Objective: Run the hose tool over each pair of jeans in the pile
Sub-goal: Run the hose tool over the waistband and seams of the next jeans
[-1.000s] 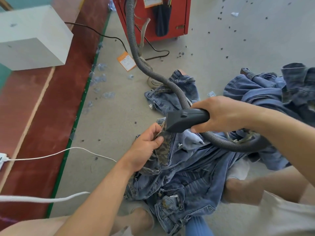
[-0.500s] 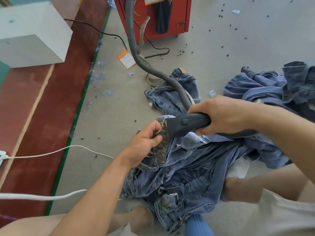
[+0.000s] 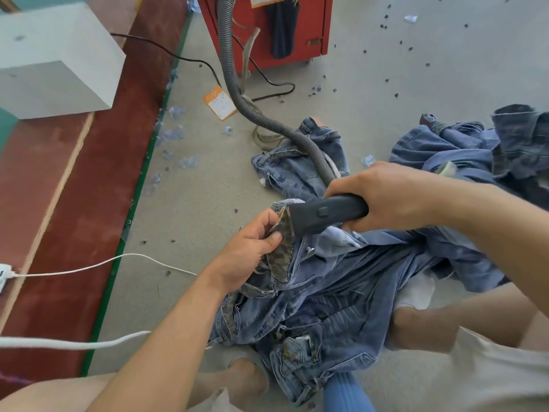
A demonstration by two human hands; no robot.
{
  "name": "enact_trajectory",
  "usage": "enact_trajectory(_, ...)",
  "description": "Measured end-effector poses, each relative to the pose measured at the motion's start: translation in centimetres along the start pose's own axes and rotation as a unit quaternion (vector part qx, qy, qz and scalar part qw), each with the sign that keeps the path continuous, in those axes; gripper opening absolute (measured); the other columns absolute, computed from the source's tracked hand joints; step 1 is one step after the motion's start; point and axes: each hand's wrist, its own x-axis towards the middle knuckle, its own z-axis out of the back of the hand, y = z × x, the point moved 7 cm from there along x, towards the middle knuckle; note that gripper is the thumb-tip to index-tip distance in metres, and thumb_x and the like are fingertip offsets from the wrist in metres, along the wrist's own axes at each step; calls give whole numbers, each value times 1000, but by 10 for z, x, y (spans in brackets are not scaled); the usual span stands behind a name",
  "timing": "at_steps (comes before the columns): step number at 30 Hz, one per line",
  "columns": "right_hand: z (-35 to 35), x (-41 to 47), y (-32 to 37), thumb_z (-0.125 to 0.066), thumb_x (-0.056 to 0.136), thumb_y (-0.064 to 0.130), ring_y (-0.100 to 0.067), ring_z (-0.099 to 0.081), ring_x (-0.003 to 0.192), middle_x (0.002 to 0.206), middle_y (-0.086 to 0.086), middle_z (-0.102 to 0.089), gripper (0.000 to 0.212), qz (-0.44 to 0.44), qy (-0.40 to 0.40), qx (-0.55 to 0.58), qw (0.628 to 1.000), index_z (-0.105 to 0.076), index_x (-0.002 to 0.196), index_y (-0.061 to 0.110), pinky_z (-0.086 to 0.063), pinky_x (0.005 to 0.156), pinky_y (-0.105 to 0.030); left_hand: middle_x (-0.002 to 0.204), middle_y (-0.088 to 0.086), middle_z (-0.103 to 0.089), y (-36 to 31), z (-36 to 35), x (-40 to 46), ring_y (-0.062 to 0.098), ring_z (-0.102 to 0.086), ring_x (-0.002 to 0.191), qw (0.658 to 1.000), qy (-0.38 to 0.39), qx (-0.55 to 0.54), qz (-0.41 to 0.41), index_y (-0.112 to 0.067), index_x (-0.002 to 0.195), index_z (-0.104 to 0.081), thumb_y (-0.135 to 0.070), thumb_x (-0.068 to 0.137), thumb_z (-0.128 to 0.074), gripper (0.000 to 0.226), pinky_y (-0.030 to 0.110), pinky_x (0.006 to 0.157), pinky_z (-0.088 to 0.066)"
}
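Our right hand (image 3: 383,197) curls its grip around the dark handle of the hose tool (image 3: 326,214), whose nozzle mouth seems to touch the patterned waistband lining. Our left hand (image 3: 252,248) pinches that lining between thumb and fingers, holding up the jeans (image 3: 326,298) spread across our lap. The ribbed hose (image 3: 267,120) runs far to a red cabinet (image 3: 312,25). 1 more pair (image 3: 297,168) lies beyond, and a heap of denim (image 3: 475,150) sits right.
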Motion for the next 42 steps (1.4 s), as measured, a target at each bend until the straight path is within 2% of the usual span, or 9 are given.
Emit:
enact_trajectory(5,14,-1,-23,-75,81,33,-6,-58,74,75,14,-63,26,-47,-7,-27,999,-60,101,40,-47,67,-33,85,-7,-57,-4,4,1,9,-54,81,999,-8,35,-5,-31,89,-61,-8,98,-48,28,24,78,-48)
enact_trajectory(12,1,1,-6,-81,81,37,6,-61,77,86,29,-64,29,-9,57,62,996,-63,103,43,-41,60,-15,90,11,-54,-6,0,-1,20,-49,84,989,10,150,-5,-4,107,-53,5,102,-44,14,36,82,-45)
enact_trajectory(19,25,-2,-47,-83,81,30,-14,-66,52,68,7,-70,27,-87,62,118,987,-65,95,44,-45,41,-19,94,33,-45,-12,3,-3,27,-44,86,985,3,173,-15,8,104,-44,7,103,-44,2,57,83,-43)
enact_trajectory(22,4,6,-31,-83,81,35,-16,-69,63,76,6,-71,27,-53,118,120,984,-65,99,42,-49,56,-25,89,22,-48,-11,-6,-3,23,-46,83,983,34,179,-16,0,101,-48,1,101,-45,3,46,81,-43)
enact_trajectory(25,-2,12,-17,-83,83,34,-15,-67,60,74,4,-70,26,-22,114,165,980,-65,101,35,-50,54,-22,94,-10,-65,-8,-12,-5,8,-59,89,984,45,173,3,-11,116,-58,6,103,-43,26,29,84,-49)
enact_trajectory(30,28,3,-43,-83,83,27,-6,-57,43,57,8,-65,24,-67,55,166,982,-64,88,41,-40,40,-12,88,8,-49,-13,-1,-7,19,-47,82,988,14,154,-13,5,102,-46,2,101,-46,3,36,80,-45)
enact_trajectory(35,12,4,-38,-82,80,31,-8,-63,54,70,10,-69,26,-65,83,120,987,-66,97,41,-42,47,-13,88,25,-47,-15,-4,-5,25,-45,83,988,27,149,-10,6,101,-45,-4,99,-48,11,47,81,-45)
enact_trajectory(39,-2,11,-12,-80,81,37,-6,-64,63,77,15,-67,27,-11,68,111,991,-63,101,40,-48,56,-19,91,3,-61,-7,-3,-4,20,-54,85,996,10,89,14,-7,106,-56,6,104,-42,19,36,80,-50)
enact_trajectory(42,13,8,-18,-79,79,35,1,-61,75,79,17,-67,29,-18,-2,53,998,-63,103,41,-47,63,-24,93,8,-67,-1,4,-1,23,-64,85,996,-32,-67,48,-5,114,-53,0,106,-42,15,32,73,-59)
